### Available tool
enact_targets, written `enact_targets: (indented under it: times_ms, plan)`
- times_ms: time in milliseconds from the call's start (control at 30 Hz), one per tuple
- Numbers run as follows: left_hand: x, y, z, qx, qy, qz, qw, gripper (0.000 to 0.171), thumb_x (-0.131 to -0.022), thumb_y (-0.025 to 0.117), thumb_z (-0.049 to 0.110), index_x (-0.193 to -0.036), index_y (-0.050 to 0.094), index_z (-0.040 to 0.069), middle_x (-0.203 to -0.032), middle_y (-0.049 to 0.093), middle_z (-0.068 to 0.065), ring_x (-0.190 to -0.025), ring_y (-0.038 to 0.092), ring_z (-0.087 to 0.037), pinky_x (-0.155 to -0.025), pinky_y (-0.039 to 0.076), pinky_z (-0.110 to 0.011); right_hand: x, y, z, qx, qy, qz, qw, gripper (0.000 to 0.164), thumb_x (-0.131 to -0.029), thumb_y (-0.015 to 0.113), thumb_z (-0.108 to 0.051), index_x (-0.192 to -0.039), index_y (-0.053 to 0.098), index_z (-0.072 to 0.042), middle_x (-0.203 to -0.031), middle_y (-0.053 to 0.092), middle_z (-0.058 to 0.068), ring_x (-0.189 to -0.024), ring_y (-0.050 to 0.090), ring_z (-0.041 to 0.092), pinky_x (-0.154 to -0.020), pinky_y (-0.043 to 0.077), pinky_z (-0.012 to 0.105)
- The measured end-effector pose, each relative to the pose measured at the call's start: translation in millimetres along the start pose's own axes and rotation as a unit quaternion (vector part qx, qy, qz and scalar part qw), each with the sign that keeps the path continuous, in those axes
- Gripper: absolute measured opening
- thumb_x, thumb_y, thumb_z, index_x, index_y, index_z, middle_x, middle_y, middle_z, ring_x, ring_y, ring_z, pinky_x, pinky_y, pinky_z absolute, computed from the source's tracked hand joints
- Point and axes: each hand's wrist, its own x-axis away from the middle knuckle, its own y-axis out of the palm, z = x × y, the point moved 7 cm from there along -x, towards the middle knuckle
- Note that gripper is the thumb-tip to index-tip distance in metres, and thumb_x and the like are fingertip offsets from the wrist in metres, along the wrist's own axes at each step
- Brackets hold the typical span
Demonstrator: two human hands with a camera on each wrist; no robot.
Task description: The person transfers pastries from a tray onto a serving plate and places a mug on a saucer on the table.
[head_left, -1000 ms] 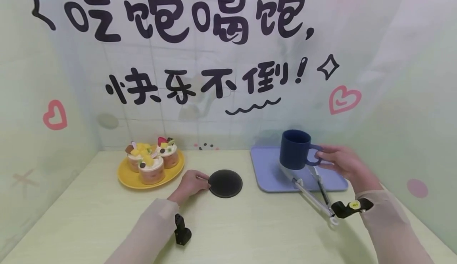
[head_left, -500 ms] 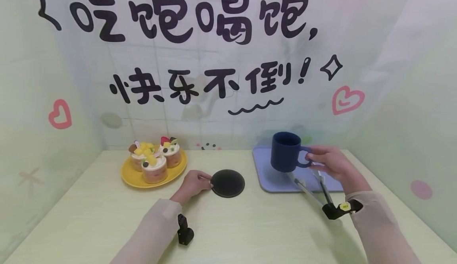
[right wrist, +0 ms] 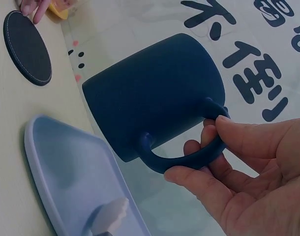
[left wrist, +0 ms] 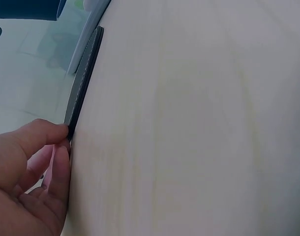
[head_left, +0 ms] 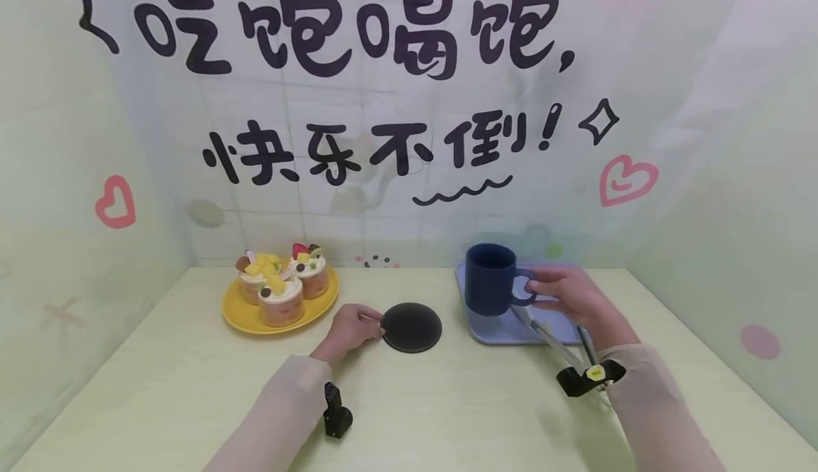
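Note:
My right hand (head_left: 569, 293) holds a dark blue mug (head_left: 488, 280) by its handle, raised over the left part of the blue tray (head_left: 479, 328). In the right wrist view, the thumb and fingers wrap the mug's handle (right wrist: 182, 161). A round black coaster (head_left: 412, 328) with a stitched edge lies on the table to the mug's left. My left hand (head_left: 348, 331) pinches its left edge; the left wrist view has the thumb and fingers of the left hand (left wrist: 29, 172) right at the rim of the coaster (left wrist: 83, 83). The mug's inside looks dark.
Metal tongs (head_left: 554, 343) lie partly on the tray, their handle end reaching the table, partly hidden by the right wrist camera. At the left, a yellow plate (head_left: 238, 321) bears three dessert cups (head_left: 282, 304) topped with cream and fruit. A lettered cloth (head_left: 358, 209) hangs behind.
The right hand has carried the mug leftward and slightly lower, from above the tray's middle to its left side. The left hand has stayed at the coaster; the head view has shifted a little.

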Motion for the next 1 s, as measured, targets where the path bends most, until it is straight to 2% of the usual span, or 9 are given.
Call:
enact_targets:
  times_ms: [267,467,633,833,1000]
  plan:
    - [0.0,-0.6,-0.2,-0.012,-0.006,0.002,0.9999,0.023,-0.068,0.072,0.0,-0.091,0.07,-0.002,-0.068,0.063,-0.003,-0.058,0.053,-0.011,-0.052,0.044,-0.02,-2.5,17.2,2.2,0.021,0.01,-0.008,1.0,0.042,-0.087,0.056,0.003,-0.128,0.047,0.01,-0.098,0.062,0.002,-0.093,0.057,0.017,-0.085,0.05,0.039]
    - [0.7,-0.5,1.2,-0.006,-0.007,0.001,1.0,0.023,-0.068,0.073,0.0,-0.091,0.069,-0.003,-0.069,0.065,-0.004,-0.057,0.054,-0.01,-0.052,0.045,-0.02,-6.3,27.9,11.2,-0.004,0.008,-0.039,0.999,0.032,-0.088,0.053,0.005,-0.12,0.055,0.008,-0.09,0.063,0.0,-0.088,0.058,0.015,-0.082,0.051,0.035]
    - [0.1,-0.9,-0.1,-0.005,-0.004,0.001,1.0,0.023,-0.068,0.073,0.002,-0.091,0.07,-0.002,-0.07,0.065,-0.004,-0.058,0.054,-0.011,-0.053,0.045,-0.02,-12.3,36.7,19.5,-0.027,0.014,-0.04,0.999,0.029,-0.087,0.053,0.007,-0.115,0.06,0.006,-0.089,0.062,0.002,-0.086,0.059,0.014,-0.082,0.052,0.036]
    - [0.0,-1.7,-0.1,-0.003,0.0,0.001,1.0,0.024,-0.068,0.073,0.002,-0.092,0.069,-0.002,-0.071,0.065,-0.005,-0.059,0.054,-0.011,-0.054,0.046,-0.021,-16.9,50.3,22.4,-0.016,0.022,-0.034,0.999,0.038,-0.087,0.054,0.006,-0.123,0.047,0.017,-0.092,0.062,0.004,-0.09,0.059,0.018,-0.083,0.051,0.039]
    - [0.4,-1.9,0.4,-0.007,0.005,0.003,1.0,0.025,-0.067,0.073,0.002,-0.091,0.069,-0.002,-0.072,0.066,-0.005,-0.06,0.055,-0.011,-0.055,0.046,-0.021,-20.4,62.8,22.5,-0.008,0.018,-0.049,0.999,0.04,-0.088,0.052,0.006,-0.124,0.043,0.019,-0.094,0.06,0.004,-0.089,0.059,0.016,-0.084,0.051,0.039]
